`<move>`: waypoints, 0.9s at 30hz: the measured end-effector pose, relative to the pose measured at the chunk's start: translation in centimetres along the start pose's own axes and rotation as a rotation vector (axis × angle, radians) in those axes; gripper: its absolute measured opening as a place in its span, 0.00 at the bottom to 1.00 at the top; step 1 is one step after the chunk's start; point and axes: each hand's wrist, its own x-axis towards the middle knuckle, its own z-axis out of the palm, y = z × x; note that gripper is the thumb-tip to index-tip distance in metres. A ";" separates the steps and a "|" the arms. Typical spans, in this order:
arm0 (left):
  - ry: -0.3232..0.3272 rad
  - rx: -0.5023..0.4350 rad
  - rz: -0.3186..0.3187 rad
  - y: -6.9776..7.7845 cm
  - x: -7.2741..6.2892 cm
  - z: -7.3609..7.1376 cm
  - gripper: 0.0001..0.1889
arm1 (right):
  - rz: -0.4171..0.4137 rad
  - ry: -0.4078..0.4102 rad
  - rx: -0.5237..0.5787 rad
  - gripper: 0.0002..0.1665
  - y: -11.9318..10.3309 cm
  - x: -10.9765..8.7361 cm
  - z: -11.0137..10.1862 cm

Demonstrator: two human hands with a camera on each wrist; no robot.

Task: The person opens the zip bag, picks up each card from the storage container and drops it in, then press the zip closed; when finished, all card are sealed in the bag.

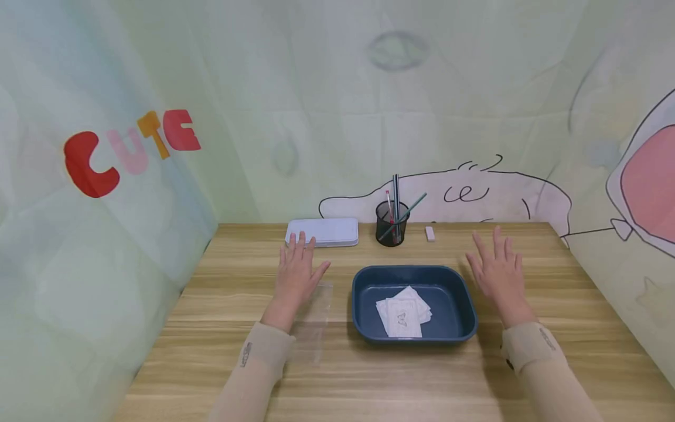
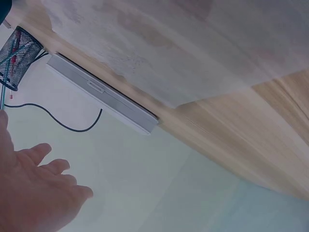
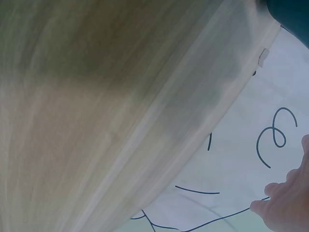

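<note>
My left hand [image 1: 295, 276] is left of the dark blue basin [image 1: 413, 339], fingers spread and holding nothing. Its fingertips overlap the front of a white flat case [image 1: 337, 230] in the head view. Beneath that hand and wrist lies a clear plastic sheet or sleeve [image 1: 311, 337], partly hidden. On the basin's other side my right hand [image 1: 500, 280] is also spread and holds nothing. Several white paper cards [image 1: 404, 313] are stacked askew in the basin, the top one printed with a butterfly. The left wrist view shows the case [image 2: 99, 94] side-on, beyond the hand [image 2: 41, 195].
A black mesh pen cup [image 1: 391, 231] with several pencils or pens stands at the table's back edge. Right of it lies a small pale eraser [image 1: 429, 234]. Printed fabric [image 1: 327, 111] hangs behind and along both sides of the wooden table [image 1: 390, 387].
</note>
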 end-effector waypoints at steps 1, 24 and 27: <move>0.000 0.004 0.000 0.0 0.0 0.0 0.37 | 0.000 -0.002 -0.001 0.37 0.0 0.0 0.0; 0.151 -0.043 0.032 0.1 0.1 -0.9 0.31 | -0.016 -0.010 0.110 0.39 -1.5 0.4 -0.9; 0.206 -0.062 0.035 0.0 -0.1 -1.2 0.30 | -0.053 0.005 0.143 0.38 -2.9 0.1 -1.5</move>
